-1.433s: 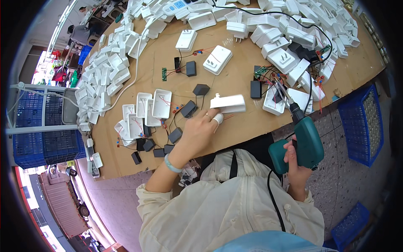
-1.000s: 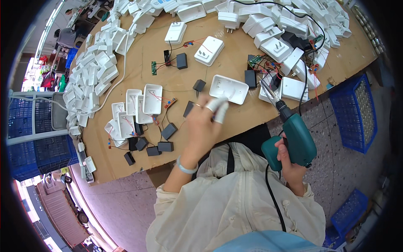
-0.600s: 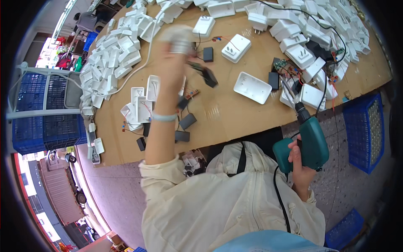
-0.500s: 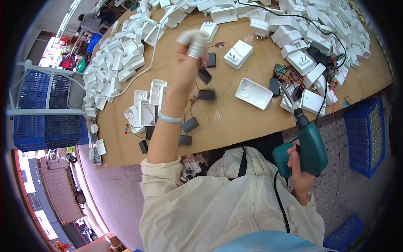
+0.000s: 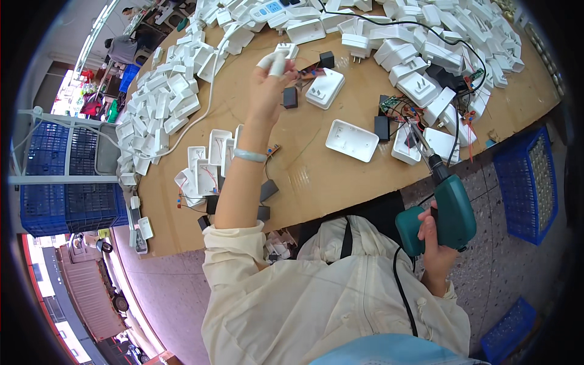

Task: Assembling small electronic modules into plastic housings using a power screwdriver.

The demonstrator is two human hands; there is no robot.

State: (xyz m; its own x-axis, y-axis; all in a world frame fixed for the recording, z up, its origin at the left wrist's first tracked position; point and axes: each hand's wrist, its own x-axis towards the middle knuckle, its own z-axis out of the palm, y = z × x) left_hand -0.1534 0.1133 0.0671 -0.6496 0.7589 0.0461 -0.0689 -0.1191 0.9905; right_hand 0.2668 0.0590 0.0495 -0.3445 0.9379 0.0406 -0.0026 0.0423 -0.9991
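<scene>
My left hand, with white coverings on its fingers, is over the far middle of the table. Its fingertips close on a small circuit board with wires and a black block; the exact grip is partly hidden. Just right of it lies a white plug housing, prongs up. My right hand wraps round the grip of a corded green power drill at the table's front edge. The drill's long bit points at a white case among wired boards. An open white shell lies between the hands.
White housings are heaped along the far left and far right. Open shells stand by my left forearm. A white cable and a black cord cross the table. Blue crates stand at the right.
My left hand has brought the circuit board and its black block up and rightward, beside the prong-up housing. The view has shifted slightly. My right hand keeps the drill in nearly the same place.
</scene>
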